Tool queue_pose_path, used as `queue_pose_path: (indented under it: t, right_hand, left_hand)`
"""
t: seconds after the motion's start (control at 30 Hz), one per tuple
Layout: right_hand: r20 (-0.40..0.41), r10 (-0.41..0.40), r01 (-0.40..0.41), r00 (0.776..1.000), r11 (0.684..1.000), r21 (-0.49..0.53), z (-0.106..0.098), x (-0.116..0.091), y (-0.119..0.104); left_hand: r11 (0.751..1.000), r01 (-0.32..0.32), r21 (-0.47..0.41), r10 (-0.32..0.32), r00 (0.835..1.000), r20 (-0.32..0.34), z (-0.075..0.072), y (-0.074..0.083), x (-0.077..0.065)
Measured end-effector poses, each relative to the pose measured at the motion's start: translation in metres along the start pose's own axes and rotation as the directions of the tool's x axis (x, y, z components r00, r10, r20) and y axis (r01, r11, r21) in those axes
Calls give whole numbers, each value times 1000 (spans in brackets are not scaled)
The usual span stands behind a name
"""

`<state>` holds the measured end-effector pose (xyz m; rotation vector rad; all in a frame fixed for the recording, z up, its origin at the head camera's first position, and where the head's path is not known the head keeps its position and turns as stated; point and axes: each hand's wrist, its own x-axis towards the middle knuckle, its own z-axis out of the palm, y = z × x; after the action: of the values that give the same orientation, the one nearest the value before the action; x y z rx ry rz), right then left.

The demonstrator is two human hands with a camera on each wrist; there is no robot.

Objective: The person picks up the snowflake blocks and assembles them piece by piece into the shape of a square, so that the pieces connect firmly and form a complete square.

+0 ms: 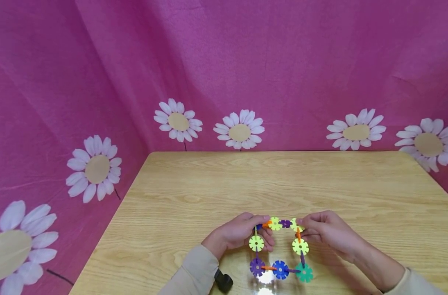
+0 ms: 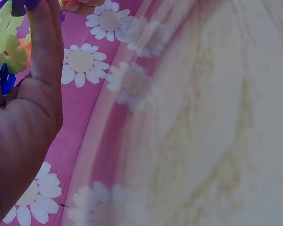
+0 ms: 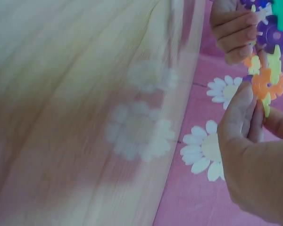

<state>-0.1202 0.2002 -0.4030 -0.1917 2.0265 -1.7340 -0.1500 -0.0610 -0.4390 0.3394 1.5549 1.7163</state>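
Note:
A squarish ring of notched plastic discs (image 1: 281,270), in yellow, purple, blue, green and orange, is held up over the table. My left hand (image 1: 242,231) pinches its upper left corner at a blue disc (image 1: 259,226), its other fingers behind the ring. At the upper right corner my right hand (image 1: 329,229) grips a yellow disc (image 1: 296,224) between thumb and fingers. A green disc (image 1: 304,272) forms the lower right corner, a purple disc (image 1: 257,267) the lower left. In the right wrist view an orange disc (image 3: 269,84) stands edge-linked beside my right fingertips.
The wooden table (image 1: 194,184) extends beneath and beyond both hands. A pink cloth (image 1: 275,73) with white daisies hangs behind it and along the left side. A black device (image 1: 223,281) sits at my left wrist. Light reflects off the tabletop under the ring.

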Motion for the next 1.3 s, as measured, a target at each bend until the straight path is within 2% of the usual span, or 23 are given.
queue_pose_path:
  t: [0.3,0.77,1.03,1.3]
  right_hand:
    - [-109,33,-29,993,999,43,11,-4,1]
    - [-140,36,-34,989,999,18,14,-5,0]
    - [-162,29,-29,986,1000,1,15,-5,2]
    - [-175,41,-45,984,999,-18,13,-5,-1]
  left_hand:
    - [1000,-25,-4,25,1000,-5,0,-4,1]
    - [1000,-29,-1,29,1000,2,-1,-6,4]
    - [1000,-11,18,11,1000,-11,-1,-3,5]
    - [1000,-8,6,8,1000,3,1,-1,7]
